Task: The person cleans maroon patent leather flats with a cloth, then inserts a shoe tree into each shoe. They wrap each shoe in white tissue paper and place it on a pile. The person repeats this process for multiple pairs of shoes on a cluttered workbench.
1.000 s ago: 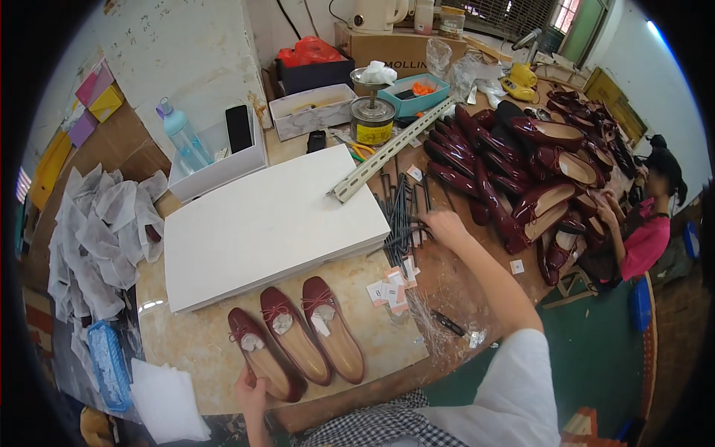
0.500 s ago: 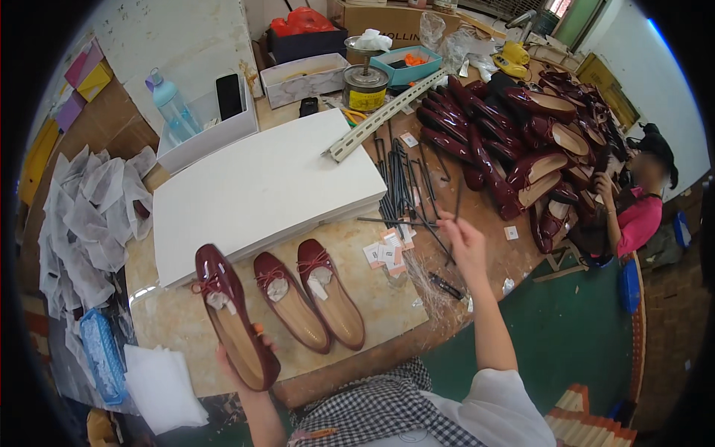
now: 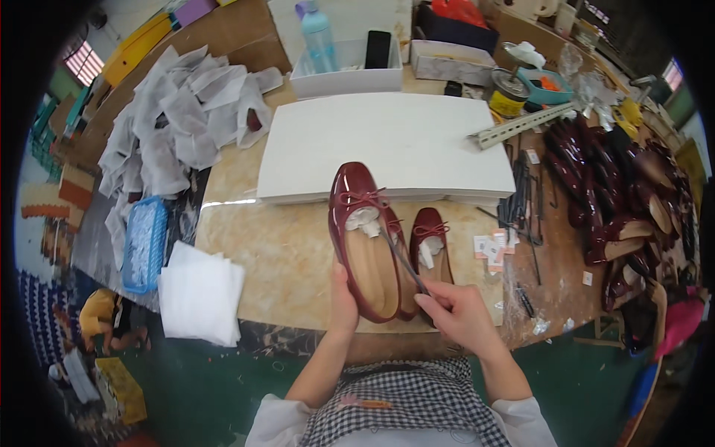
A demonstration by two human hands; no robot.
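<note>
A glossy burgundy ballet flat [image 3: 365, 276] with a small bow is tilted up in my left hand [image 3: 342, 304], which grips its left side near the heel. White paper [image 3: 363, 218] is stuffed in its toe. My right hand [image 3: 460, 316] pinches a thin dark rod [image 3: 403, 258], whose far end reaches into the shoe opening beside the paper. Behind the held shoe, a second flat [image 3: 407, 290] is mostly hidden. A third flat [image 3: 428, 223], also with paper in its toe, lies on the table to the right, partly behind my right hand.
A stack of white sheets [image 3: 380, 141] lies at the back. More dark rods [image 3: 521, 197] and small tags [image 3: 491, 249] are on the right, before a heap of burgundy shoes [image 3: 603, 179]. White wrapping sheets [image 3: 201, 294] and a blue basket [image 3: 145, 246] stand left. A co-worker [image 3: 681, 324] is far right.
My right hand has come from the rods on the right to the held shoe, bringing a rod. The held shoe now overlaps the second flat. The view has swung left.
</note>
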